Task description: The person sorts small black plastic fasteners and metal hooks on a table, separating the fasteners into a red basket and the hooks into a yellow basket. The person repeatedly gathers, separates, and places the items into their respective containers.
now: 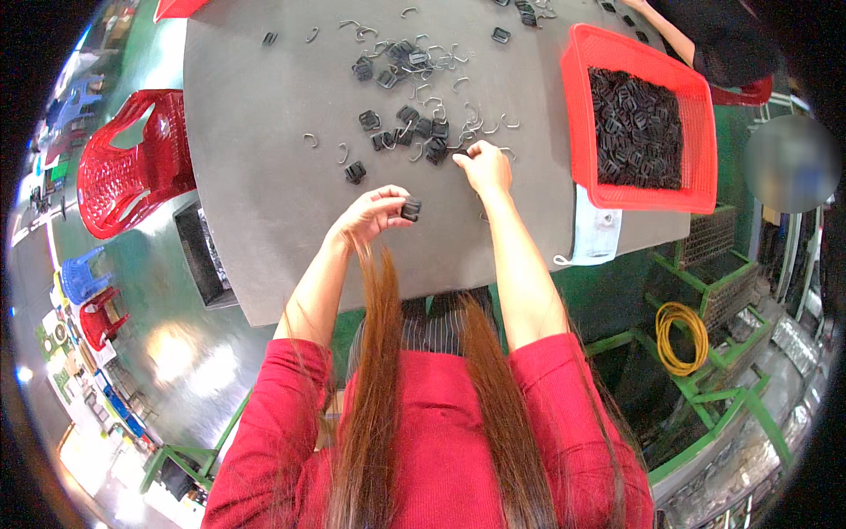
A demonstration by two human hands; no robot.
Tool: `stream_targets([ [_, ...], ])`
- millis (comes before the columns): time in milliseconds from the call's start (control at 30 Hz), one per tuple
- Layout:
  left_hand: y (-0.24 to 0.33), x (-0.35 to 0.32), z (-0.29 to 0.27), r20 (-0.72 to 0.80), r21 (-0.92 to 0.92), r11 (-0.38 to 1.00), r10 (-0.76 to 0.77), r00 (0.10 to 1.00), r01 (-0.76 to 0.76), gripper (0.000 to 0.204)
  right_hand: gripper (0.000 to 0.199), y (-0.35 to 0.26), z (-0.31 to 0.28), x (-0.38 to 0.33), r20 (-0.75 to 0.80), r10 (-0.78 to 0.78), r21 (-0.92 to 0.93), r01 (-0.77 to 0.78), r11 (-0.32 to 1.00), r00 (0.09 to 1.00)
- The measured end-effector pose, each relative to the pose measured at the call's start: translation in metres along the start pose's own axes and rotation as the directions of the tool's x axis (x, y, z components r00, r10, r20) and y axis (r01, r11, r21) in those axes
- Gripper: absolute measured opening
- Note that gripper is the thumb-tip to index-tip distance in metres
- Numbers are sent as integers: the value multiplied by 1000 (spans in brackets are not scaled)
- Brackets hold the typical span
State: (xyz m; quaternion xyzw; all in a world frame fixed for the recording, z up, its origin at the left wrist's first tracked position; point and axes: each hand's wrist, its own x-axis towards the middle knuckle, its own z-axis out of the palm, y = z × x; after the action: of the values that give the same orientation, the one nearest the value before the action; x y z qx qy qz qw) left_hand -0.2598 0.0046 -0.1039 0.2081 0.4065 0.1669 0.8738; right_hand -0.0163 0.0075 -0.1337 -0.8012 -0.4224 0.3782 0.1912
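My left hand (377,212) holds a small black plastic buckle (411,209) between thumb and fingers, just above the grey table. Farther forward and to the right, my right hand (486,167) is pinched at the near edge of a loose pile. Whatever sits between its fingertips is too small to make out. Beside those fingertips lie several black buckles (436,150) and bent metal wire hooks (472,125). One black buckle (355,172) lies apart, beyond my left hand. More buckles (388,78) and hooks are scattered toward the far side.
A red plastic basket (577,115) full of black buckles stands at the table's right. A light blue face mask (596,231) hangs over the near edge of the grey table (256,176). Another person's arm (667,33) reaches in at far right. A red chair (132,163) stands left.
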Motion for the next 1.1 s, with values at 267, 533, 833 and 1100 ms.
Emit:
stream_targets([
  [267,14,77,39,-446,812,584,614,651,6,45,17,-20,-49,19,451,-134,752,-295,589,882],
  [533,12,53,18,-389,780,625,454,802,25,31,25,-76,-19,56,275,-294,-281,369,886,915],
  [833,63,45,-29,-397,328,872,476,785,-363,32,30,-50,-39,69,202,-290,-58,307,950,936],
  [1100,79,107,20,-540,836,458,589,602,302,43,24,-27,-63,72,428,3,247,-120,962,904],
])
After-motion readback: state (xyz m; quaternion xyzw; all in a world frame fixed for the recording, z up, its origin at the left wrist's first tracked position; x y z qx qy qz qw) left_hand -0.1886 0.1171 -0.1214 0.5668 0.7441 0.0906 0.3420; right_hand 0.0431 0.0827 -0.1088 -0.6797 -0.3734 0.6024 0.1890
